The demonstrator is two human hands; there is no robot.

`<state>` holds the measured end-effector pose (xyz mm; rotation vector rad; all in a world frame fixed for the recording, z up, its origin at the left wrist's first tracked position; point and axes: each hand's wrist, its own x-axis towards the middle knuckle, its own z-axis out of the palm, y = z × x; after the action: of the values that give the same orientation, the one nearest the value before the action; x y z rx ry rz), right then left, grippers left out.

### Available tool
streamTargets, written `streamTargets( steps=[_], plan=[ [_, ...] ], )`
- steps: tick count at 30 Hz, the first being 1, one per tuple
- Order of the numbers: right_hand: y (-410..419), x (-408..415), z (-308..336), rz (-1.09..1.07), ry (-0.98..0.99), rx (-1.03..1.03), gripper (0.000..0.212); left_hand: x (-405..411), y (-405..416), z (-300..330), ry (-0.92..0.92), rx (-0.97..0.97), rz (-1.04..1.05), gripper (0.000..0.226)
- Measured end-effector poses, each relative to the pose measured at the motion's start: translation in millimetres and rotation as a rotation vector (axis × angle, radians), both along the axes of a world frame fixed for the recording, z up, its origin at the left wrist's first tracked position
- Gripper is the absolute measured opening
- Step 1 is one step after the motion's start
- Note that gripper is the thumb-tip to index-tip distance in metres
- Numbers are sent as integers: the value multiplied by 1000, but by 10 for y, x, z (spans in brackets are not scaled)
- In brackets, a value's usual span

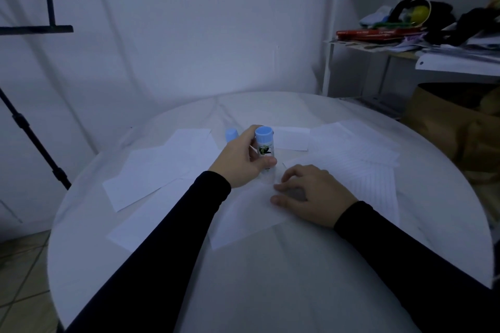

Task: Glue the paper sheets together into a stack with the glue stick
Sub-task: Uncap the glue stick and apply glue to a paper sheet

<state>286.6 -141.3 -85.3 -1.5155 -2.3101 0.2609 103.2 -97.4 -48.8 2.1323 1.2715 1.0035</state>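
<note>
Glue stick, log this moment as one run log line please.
left hand grips glue stick upright on sheet | right hand presses paper sheet flat | cap off, behind | table

Your glue stick is smooth, slightly glossy plastic with a printed label. The sheets are matt white paper, some faintly ruled. The table carries a matt white cloth, softly creased. Your sleeves are matt black fabric.
</note>
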Motion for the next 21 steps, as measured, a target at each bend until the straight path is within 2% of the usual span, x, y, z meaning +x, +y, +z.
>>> streamTargets(
  steps=[4, 21],
  plan=[
    [-4, -60, -5, -45, -5, 3, 46, -12, -33, 22, 14, -18, -54, 45],
    [-6, -61, 2, -68, 46, -3, 41, -373, -151, 78, -66, -160, -101, 47]
  ],
)
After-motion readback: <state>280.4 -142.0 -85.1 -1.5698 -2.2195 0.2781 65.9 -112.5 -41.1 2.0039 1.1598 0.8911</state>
